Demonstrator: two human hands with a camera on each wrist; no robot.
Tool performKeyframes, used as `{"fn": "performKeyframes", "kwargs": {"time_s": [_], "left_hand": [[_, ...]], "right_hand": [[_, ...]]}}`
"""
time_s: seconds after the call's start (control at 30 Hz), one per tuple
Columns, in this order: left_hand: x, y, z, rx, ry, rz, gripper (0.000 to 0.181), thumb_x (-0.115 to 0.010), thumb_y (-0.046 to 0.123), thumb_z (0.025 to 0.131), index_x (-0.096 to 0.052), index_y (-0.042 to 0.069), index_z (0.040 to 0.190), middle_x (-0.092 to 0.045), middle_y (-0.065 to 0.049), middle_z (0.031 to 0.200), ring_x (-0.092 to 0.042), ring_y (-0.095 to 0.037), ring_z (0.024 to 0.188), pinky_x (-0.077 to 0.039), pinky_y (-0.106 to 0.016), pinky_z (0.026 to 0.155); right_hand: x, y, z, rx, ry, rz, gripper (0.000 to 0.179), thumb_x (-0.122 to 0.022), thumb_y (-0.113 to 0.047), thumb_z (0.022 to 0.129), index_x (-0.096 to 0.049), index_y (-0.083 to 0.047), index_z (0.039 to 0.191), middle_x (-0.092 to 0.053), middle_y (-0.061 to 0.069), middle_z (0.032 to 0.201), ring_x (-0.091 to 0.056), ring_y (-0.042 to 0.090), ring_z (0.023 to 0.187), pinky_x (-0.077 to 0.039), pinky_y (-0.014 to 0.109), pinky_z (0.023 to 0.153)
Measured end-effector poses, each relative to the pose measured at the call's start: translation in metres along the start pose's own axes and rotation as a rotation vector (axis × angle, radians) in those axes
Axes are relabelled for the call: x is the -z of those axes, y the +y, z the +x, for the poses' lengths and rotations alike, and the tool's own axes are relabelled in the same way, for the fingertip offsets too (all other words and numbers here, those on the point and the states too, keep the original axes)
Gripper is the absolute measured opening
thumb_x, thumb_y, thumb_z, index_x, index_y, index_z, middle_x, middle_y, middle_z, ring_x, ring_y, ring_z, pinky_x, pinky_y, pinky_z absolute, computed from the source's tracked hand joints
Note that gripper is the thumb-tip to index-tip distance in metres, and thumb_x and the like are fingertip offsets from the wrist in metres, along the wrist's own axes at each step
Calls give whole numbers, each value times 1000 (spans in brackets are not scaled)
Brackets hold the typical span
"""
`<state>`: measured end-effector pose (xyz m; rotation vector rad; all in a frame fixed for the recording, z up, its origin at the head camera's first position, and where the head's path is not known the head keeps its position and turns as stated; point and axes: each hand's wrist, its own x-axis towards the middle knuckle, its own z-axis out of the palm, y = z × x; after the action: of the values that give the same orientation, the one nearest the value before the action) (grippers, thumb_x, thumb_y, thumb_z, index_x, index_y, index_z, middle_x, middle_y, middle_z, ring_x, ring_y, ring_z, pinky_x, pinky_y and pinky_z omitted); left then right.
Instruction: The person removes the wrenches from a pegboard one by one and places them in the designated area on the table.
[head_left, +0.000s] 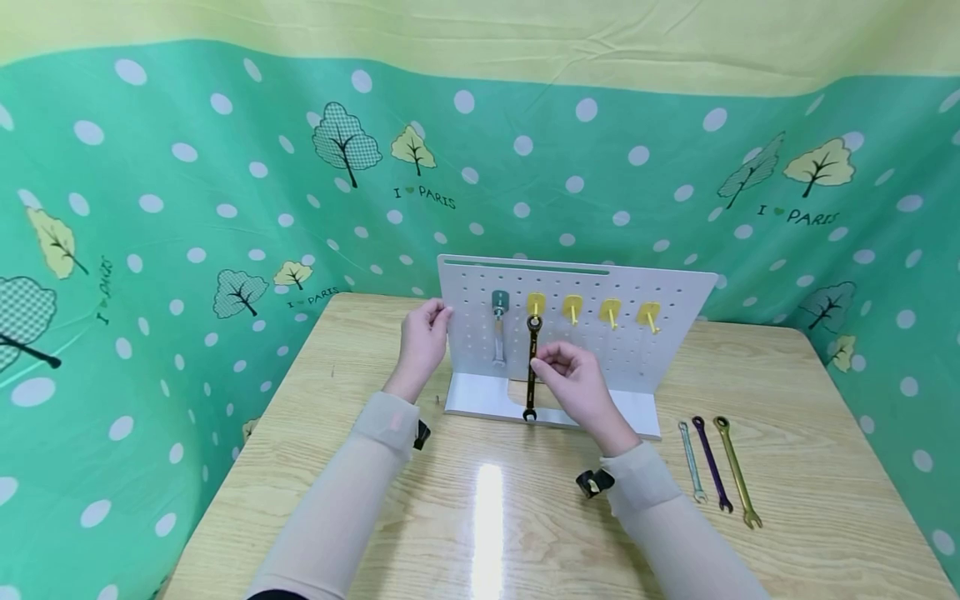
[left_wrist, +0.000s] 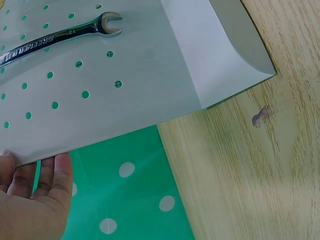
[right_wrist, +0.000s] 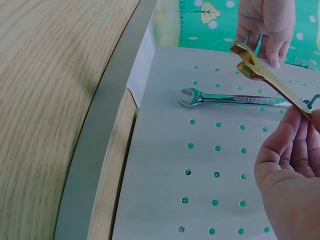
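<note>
A white pegboard (head_left: 577, 275) stands on the table, and my left hand (head_left: 423, 342) holds its left edge. A combination wrench (head_left: 531, 379) is pinched by the fingers of my right hand (head_left: 576, 382) in front of the board. It looks dark in the head view and gold (right_wrist: 280, 86) in the right wrist view. Its ring end is up at the leftmost yellow hook (head_left: 536, 302), its open jaw down; whether the ring is round the hook I cannot tell. A silver wrench (left_wrist: 55, 40) hangs from the dark green hook (head_left: 500, 300) to the left.
Three more yellow hooks, one of them the rightmost hook (head_left: 649, 315), line the board's right half. On the table to the right lie a small silvery wrench (head_left: 692, 462), a purple wrench (head_left: 712, 463) and a yellow-green wrench (head_left: 738, 472). A green polka-dot curtain (head_left: 300, 208) surrounds the table.
</note>
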<state>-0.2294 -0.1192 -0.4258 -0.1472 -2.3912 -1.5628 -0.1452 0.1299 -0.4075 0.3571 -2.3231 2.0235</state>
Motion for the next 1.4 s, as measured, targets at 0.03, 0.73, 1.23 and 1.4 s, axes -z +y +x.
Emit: {"fn": "performKeyframes", "kwargs": {"time_s": [0.03,0.73,1.23,1.4], "left_hand": [[0,0,0,-1,0,1,19,-56,10,106,-67,-4,100,-69,-16,88,-63,-38,77,-49,-26,59],[0,-1,-1,7,-6,5,19,-55,11,107,-67,-3,102,-68,-14,87,-63,-39,78,-49,-27,58],[0,-1,0,14,-10,4,19,-55,12,107,-67,-3,104,-69,-14,89,-64,-36,79,-53,-28,62],[0,-2,-1,15,-11,6,19,-56,13,107,-67,-2,103,-68,-14,87,-62,-33,76,-51,-27,59]], "right_hand": [[0,0,0,2,1,1,9,-66,3,96,-66,11,100,-65,19,94,-61,20,80,-55,24,72],[0,-1,1,25,6,-13,8,-67,4,96,-66,11,100,-66,19,93,-61,17,79,-54,23,71],[3,30,7,38,20,62,10,-70,0,95,-67,8,101,-66,18,93,-63,20,79,-57,29,73],[3,29,6,39,14,78,11,-71,-1,95,-67,8,100,-66,20,92,-65,21,78,-59,35,75]]}}
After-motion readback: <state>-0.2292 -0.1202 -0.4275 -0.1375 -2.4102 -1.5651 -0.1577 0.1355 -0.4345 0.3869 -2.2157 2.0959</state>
